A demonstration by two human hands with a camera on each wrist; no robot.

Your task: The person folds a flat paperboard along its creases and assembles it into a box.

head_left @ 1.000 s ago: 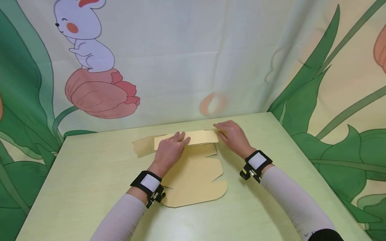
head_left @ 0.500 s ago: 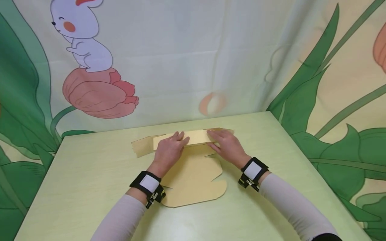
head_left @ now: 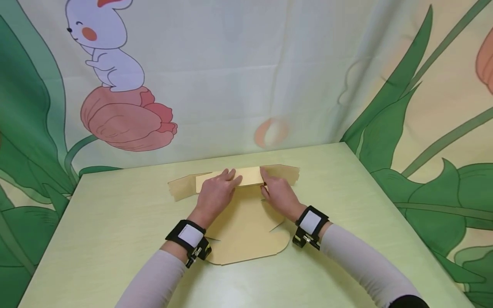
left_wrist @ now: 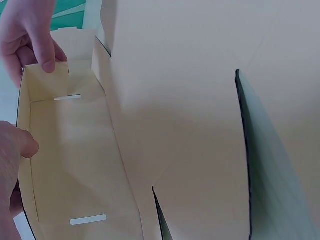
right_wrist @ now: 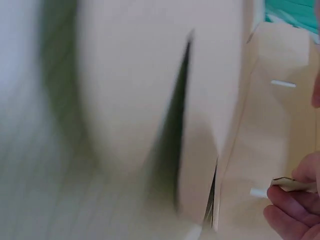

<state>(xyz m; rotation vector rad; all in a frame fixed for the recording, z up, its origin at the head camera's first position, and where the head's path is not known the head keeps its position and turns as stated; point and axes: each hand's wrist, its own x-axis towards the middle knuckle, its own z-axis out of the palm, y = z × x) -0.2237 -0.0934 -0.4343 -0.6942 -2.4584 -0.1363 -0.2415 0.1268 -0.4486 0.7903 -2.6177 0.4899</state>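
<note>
A tan cardboard box blank (head_left: pixel 246 244), die-cut with slits and rounded flaps, lies on the table with its far part folded up. My left hand (head_left: pixel 217 192) grips the raised far panel (head_left: pixel 250 175); in the left wrist view its thumb (left_wrist: pixel 29 144) lies over the panel's edge. At the panel's right end, my right hand (head_left: pixel 281 194) pinches a small end flap (left_wrist: pixel 47 82), which is bent inward. Two narrow slots show in the section behind the panel, one (left_wrist: pixel 88 219) near each end. The right wrist view has the flap's edge (right_wrist: pixel 287 184) between thumb and fingers.
Side flaps stick out at the far left (head_left: pixel 182 187) and far right (head_left: pixel 286 172) of the blank. The pale table (head_left: pixel 115 231) ends at a printed curtain (head_left: pixel 215 85) behind. Wrist straps with cameras sit on both forearms.
My right hand has moved from the far right flap leftward and nearer, bending the panel's right end inward. The right side flap is now uncovered. My left hand stays in place.
</note>
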